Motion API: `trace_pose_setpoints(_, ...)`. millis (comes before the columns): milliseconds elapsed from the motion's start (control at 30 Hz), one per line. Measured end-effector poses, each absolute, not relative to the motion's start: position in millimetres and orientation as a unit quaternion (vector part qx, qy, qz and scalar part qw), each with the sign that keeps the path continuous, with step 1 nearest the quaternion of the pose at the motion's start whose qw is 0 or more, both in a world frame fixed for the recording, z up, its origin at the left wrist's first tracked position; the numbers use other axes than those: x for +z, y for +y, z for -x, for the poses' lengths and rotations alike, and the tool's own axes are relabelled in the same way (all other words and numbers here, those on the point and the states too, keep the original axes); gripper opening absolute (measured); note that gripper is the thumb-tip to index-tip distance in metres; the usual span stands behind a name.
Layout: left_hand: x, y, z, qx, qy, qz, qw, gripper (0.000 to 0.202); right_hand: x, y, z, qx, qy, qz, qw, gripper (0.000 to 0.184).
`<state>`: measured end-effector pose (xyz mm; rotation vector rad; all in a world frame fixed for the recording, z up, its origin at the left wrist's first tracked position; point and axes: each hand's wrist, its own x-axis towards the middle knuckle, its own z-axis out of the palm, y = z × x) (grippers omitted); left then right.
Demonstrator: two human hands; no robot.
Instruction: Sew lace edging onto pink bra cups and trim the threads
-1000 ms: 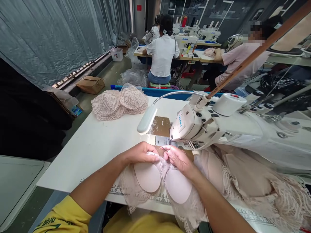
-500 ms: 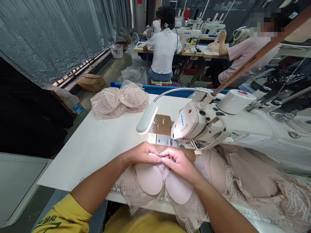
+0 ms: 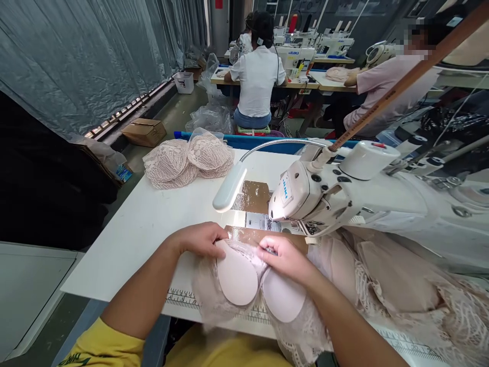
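Observation:
A pale pink lace bra (image 3: pixel 239 278) with two smooth padded cups lies at the front edge of the sewing table, its lace sides hanging over the edge. My left hand (image 3: pixel 200 239) pinches the top edge of the left cup between thumb and fingers. Near the middle, between the cups, my right hand (image 3: pixel 284 257) is closed on the bra's upper edge. A small dark metal piece shows at the right fingers; I cannot make out what it is. Just beyond my hands stands a white sewing machine (image 3: pixel 298 193), its needle area lit by a lamp (image 3: pixel 230 188).
Stacked lace cups (image 3: pixel 189 159) sit at the table's back left. More pink lace pieces (image 3: pixel 397 280) are heaped right, under the machine arm. A printed ruler (image 3: pixel 183 299) runs along the front edge. Two people (image 3: pixel 255 81) sit at machines ahead; a cardboard box (image 3: pixel 144 132) is on the floor.
My left hand has moved left, away from the right hand, along the bra's top edge. The left cup has tilted and its lace side swings, blurred. My right hand stays near the middle.

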<state>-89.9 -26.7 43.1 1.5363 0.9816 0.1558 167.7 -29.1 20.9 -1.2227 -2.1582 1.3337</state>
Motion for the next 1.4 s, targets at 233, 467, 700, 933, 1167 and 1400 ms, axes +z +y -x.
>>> trace_pose_setpoints(233,39.2,-26.7,87.3,0.198,0.42,-0.633,0.619,0.026,19.5,-34.8,-156.7,0.549,-0.684,0.408,0.252,0.026)
trace_pose_setpoints(467,45.7,-30.5,78.6,0.223,0.401,-0.587,0.667,0.017,9.1,-28.1,-166.0,0.474,-0.674,0.5,0.267,0.016)
trace_pose_setpoints(700,56.9,-31.7,92.6,0.144,0.335,-0.544,0.755,0.022,18.4,-28.7,-164.8,0.468,-0.736,0.437,0.22,0.032)
trace_pose_setpoints(933,38.1,-30.3,70.4,0.144,0.381,-0.613,0.676,0.027,21.5,-42.4,-149.9,0.551,-0.69,0.413,0.222,0.019)
trace_pose_setpoints(1167,34.8,-32.0,60.1,0.202,0.422,-0.623,0.627,0.028,20.6,-41.3,-151.9,0.54,-0.676,0.43,0.258,0.022)
trace_pose_setpoints(1400,38.4,-34.3,53.9,0.222,0.45,-0.553,0.665,0.025,5.6,-34.2,-163.9,0.588,-0.638,0.394,0.304,0.034)
